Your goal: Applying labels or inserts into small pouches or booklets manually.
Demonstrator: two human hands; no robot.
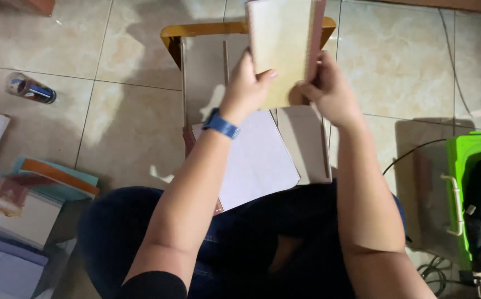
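A seated person is holding a tan notebook [282,47] up over a yellow-rimmed tray [196,30] on the tiled floor [129,127], the left hand [247,80] gripping its near left edge and the right hand [326,88] clasping its spine side; a white sheet [257,160] is lying on the lap below.

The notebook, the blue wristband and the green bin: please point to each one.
notebook [278,50], head view, on its tan cover.
blue wristband [221,125], head view, on the strap at the left wrist.
green bin [461,148], head view, on its rim.
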